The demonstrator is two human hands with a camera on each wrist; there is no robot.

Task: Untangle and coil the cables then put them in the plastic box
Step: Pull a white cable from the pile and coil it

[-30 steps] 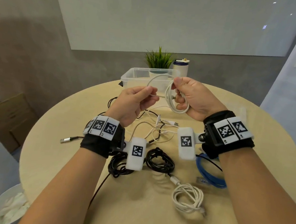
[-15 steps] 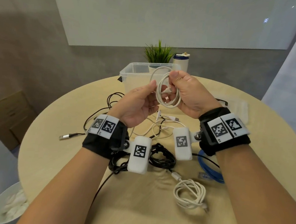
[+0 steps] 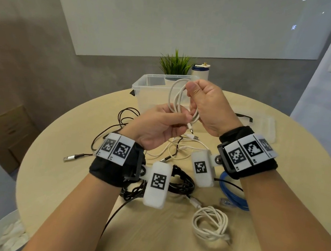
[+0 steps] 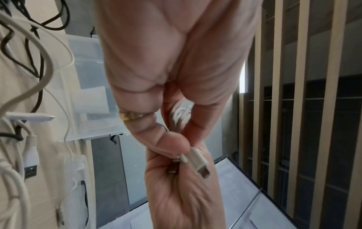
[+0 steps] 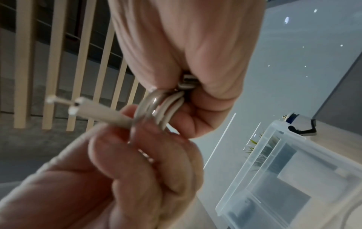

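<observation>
Both hands hold a coiled white cable (image 3: 174, 98) in the air above the round table (image 3: 59, 176), in front of the clear plastic box (image 3: 143, 88). My right hand (image 3: 193, 104) grips the loops (image 5: 166, 108) near their top, thumb up. At the lower end of the coil my left hand (image 3: 182, 117) pinches the strands (image 4: 177, 119). The cable's plug end (image 3: 190, 127) sticks out below the fingers, and the same plug (image 4: 199, 164) shows between the two hands in the left wrist view. The box looks empty.
On the table under my wrists lie a black coiled cable (image 3: 180, 182), a white coiled cable (image 3: 210, 224), a blue cable (image 3: 232, 192) and a loose tangle of white and black leads (image 3: 178, 148). The box lid (image 3: 266, 126) lies at the right. A plant (image 3: 174, 64) and a can (image 3: 200, 71) stand behind the box.
My hands have closed in on each other. The free end has been drawn into the coil, which now stands upright and narrow. My left hand has gone from the loose end to the coil's lower part.
</observation>
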